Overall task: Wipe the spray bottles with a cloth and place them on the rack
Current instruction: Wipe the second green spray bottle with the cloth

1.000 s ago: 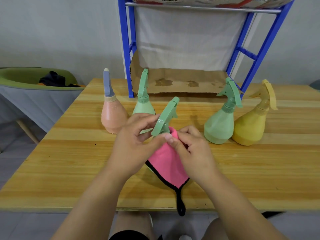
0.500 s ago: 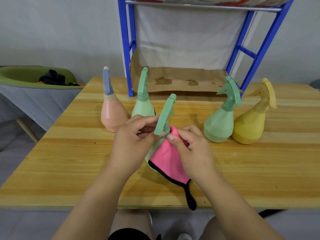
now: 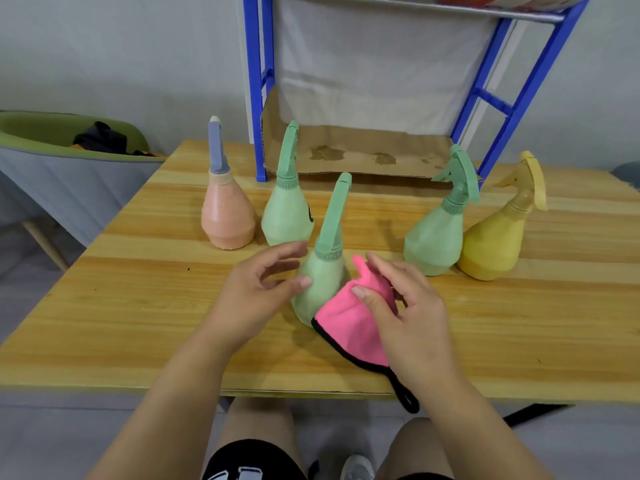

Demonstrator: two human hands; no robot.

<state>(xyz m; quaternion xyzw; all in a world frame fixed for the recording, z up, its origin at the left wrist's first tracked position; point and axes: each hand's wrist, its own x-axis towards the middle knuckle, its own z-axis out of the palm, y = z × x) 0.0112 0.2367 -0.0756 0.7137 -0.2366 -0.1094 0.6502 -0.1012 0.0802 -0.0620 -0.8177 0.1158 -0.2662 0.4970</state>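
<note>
**Head view: near green bottle between both hands, cloth against its side**

Head camera looked down at a wooden table (image 3: 138, 306) with five spray bottles on it. The near green spray bottle (image 3: 322, 282) sat at the front centre of the table between the person's hands, its sprayer head slanting up and to the right. Its base was partly hidden by the cloth, so I could not tell whether it sat flat.

The left hand (image 3: 256, 292) was on the bottle's left side with its fingers loose and spread. The thumb tip touched the bottle body, and the other fingers stayed just off the neck, gripping nothing.

The right hand (image 3: 405, 313) pinched the pink cloth (image 3: 353, 327) between thumb and curled fingers. The cloth had a black edge and lay against the bottle's right side. Its black loop hung past the table's front edge.

Behind, from the left, stood a peach spray bottle (image 3: 227, 216) with a grey-blue sprayer and just beside it a rear green spray bottle (image 3: 285, 213). On the right, a right green spray bottle (image 3: 434, 237) and a yellow spray bottle (image 3: 491, 244) stood touching or nearly so.

The blue rack (image 3: 258, 81) stood at the table's back, with a stained cardboard sheet (image 3: 363, 150) as its bottom shelf, no bottle on it. A green chair (image 3: 52, 133) off the table's left held something dark.
</note>
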